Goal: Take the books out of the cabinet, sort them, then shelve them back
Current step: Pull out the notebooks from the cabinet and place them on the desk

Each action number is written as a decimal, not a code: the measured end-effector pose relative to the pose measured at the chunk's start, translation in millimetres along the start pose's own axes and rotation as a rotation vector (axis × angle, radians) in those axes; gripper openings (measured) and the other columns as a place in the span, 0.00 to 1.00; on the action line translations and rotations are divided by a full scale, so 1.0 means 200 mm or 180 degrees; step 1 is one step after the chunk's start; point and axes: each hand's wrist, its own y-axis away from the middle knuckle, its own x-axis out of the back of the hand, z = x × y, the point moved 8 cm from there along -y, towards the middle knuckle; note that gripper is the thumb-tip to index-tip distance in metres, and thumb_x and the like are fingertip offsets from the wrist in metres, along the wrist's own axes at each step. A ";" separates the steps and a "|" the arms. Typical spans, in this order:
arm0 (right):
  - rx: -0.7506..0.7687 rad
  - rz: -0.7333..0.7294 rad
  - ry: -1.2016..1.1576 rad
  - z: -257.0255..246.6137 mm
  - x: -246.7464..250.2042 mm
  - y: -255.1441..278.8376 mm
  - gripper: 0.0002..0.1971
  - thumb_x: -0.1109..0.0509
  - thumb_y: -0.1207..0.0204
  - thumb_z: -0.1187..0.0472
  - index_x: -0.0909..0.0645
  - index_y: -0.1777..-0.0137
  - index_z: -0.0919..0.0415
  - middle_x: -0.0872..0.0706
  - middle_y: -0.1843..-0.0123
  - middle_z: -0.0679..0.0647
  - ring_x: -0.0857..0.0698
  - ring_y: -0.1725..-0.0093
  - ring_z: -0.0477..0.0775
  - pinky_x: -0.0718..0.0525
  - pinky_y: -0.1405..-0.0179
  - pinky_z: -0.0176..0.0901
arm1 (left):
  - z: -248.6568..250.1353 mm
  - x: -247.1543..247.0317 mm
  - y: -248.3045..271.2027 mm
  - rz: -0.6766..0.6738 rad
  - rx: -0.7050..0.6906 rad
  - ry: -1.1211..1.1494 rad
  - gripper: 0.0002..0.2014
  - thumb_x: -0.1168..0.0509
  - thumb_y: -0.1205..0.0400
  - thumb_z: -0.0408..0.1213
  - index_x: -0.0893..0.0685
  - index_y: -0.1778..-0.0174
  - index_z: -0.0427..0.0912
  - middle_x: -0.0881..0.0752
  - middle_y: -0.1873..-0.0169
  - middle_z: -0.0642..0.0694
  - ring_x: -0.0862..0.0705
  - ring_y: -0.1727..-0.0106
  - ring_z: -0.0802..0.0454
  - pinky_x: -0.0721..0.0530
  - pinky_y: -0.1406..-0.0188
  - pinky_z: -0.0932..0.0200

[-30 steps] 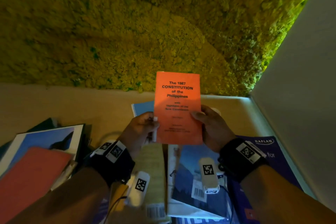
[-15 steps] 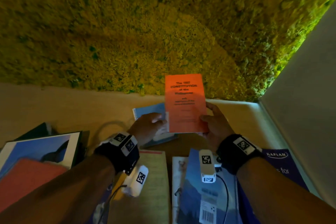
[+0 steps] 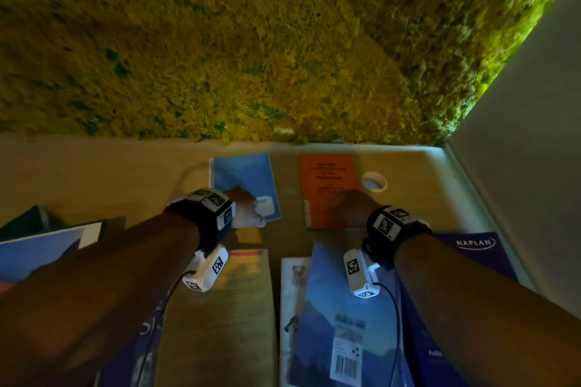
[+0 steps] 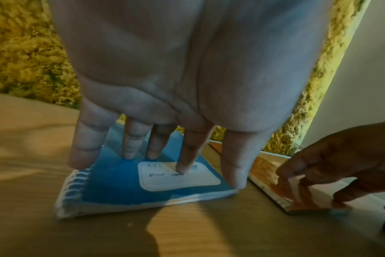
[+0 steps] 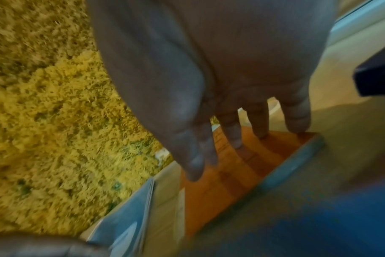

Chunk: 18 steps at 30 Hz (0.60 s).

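The left hand [image 4: 176,83], fingers spread and straight, presses the blue spiral-bound notebook [image 3: 245,181] flat on the wooden tabletop [image 3: 94,179]. Just beside it, the right hand [image 3: 349,207] rests extended fingertips on the thin orange paperback booklet [image 3: 327,179]. Both lie apart near the mossy wall. Slide either carelessly and its light cover could buckle, or mix the sorted piles.

Orange booklet [image 3: 327,185] title perhaps blurred

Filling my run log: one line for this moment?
left hand: fingers on blue notebook | right hand: fingertips on orange booklet | both flat on table
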 end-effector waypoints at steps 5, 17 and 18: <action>0.0119 -0.0173 -0.0361 -0.05 0.02 0.13 0.17 0.38 0.10 0.58 0.16 0.32 0.70 0.16 0.29 0.65 0.18 0.34 0.62 0.22 0.36 0.45 | 0.02 0.02 0.02 0.0084 0.0130 -0.0058 0.33 0.36 0.16 0.57 0.28 0.21 0.39 0.25 0.24 0.40 0.21 0.32 0.41 0.24 0.35 0.51; -0.0149 0.0345 -0.0762 0.26 0.04 0.67 0.17 0.31 0.17 0.48 0.16 0.46 0.63 0.13 0.52 0.62 0.14 0.52 0.66 0.27 0.63 0.44 | 0.53 -0.16 0.56 0.0224 -0.0849 0.0672 0.19 0.39 0.15 0.55 0.23 0.68 0.48 0.24 0.64 0.42 0.21 0.60 0.46 0.17 0.49 0.47; -0.0202 0.0249 -0.0729 0.30 0.00 0.71 0.14 0.31 0.17 0.47 0.17 0.44 0.58 0.15 0.56 0.57 0.15 0.56 0.62 0.27 0.66 0.43 | 0.55 -0.18 0.59 0.0366 -0.0842 0.0827 0.20 0.38 0.17 0.58 0.26 0.65 0.45 0.26 0.62 0.45 0.24 0.60 0.49 0.20 0.52 0.50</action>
